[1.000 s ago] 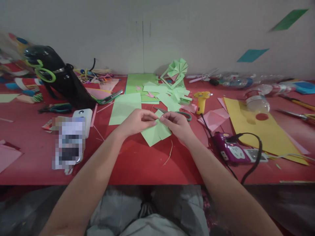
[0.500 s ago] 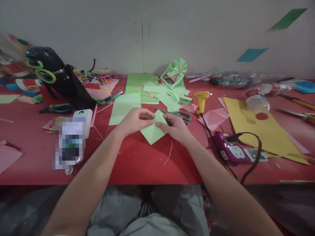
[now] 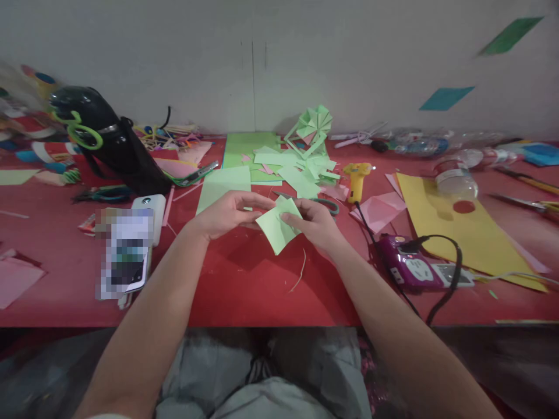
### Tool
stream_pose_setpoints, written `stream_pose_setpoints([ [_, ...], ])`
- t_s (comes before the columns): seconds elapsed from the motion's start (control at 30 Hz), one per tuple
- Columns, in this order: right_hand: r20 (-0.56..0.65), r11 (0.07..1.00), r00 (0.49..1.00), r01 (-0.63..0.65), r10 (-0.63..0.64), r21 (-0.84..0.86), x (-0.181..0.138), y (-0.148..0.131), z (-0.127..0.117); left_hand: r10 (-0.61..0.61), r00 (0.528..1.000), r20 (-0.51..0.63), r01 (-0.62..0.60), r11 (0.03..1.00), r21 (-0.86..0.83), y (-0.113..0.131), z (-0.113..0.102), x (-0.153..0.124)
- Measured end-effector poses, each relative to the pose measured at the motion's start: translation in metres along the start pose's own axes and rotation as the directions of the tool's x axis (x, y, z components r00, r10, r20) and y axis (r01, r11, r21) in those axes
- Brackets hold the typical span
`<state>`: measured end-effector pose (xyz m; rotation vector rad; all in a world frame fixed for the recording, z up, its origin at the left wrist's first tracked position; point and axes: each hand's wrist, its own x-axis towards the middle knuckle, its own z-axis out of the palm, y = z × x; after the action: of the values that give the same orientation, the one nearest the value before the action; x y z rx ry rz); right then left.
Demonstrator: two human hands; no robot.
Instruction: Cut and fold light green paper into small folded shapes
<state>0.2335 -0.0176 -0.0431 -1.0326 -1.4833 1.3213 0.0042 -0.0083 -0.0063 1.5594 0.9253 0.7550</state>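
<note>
A folded light green paper square [image 3: 279,228] is held above the red table with one corner toward me. My right hand [image 3: 318,226] pinches its right side, thumb on the front and fingers behind. At the upper left edge is my left hand [image 3: 230,214], its thumb and fingers apart; the fingertips reach the paper and are partly hidden behind it. Behind my hands lie scissors [image 3: 328,206], partly covered, and a larger light green sheet [image 3: 226,183]. A folded green paper piece [image 3: 315,123] stands among green scraps [image 3: 301,179] at the back.
A yellow glue gun [image 3: 357,179] stands to the right, near a purple power strip [image 3: 404,270] with a black cable. Yellow card [image 3: 463,244] and a plastic bottle [image 3: 456,177] lie farther right. On the left are a phone [image 3: 128,253] and a black bottle [image 3: 116,139].
The green paper has been lifted and tilted, its lower corner shifting slightly right. My left thumb has come off its front and the left hand has moved slightly left. My right hand keeps its pinch.
</note>
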Motion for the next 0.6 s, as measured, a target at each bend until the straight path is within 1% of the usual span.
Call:
stream_pose_setpoints([
  [0.07,-0.007,1.0,1.0,0.011,-0.011,-0.004,0.0,0.0,0.0,0.037,0.999,-0.007,-0.037,0.999,0.022,0.001,0.005,0.001],
  [0.2,-0.016,0.999,0.999,0.031,-0.031,-0.02,-0.001,-0.001,0.002,0.067,0.996,-0.061,-0.066,0.997,0.028,-0.001,0.017,0.007],
  [0.33,-0.025,0.997,0.997,0.072,-0.072,0.0,-0.002,-0.002,0.006,0.119,0.977,-0.175,-0.126,0.992,-0.03,-0.006,0.026,0.012],
  [0.43,-0.03,0.992,0.992,0.121,-0.122,-0.019,-0.002,-0.001,0.008,0.124,0.958,-0.257,-0.136,0.99,-0.029,-0.007,0.029,0.013],
  [0.53,-0.04,0.991,0.99,0.131,-0.132,-0.025,-0.002,-0.001,0.009,0.149,0.949,-0.279,-0.149,0.989,0.024,-0.003,0.029,0.011],
  [0.6,-0.013,0.991,0.992,0.128,-0.128,-0.026,-0.002,-0.002,0.008,0.17,0.942,-0.288,-0.162,0.985,0.053,0.001,0.028,0.009],
])
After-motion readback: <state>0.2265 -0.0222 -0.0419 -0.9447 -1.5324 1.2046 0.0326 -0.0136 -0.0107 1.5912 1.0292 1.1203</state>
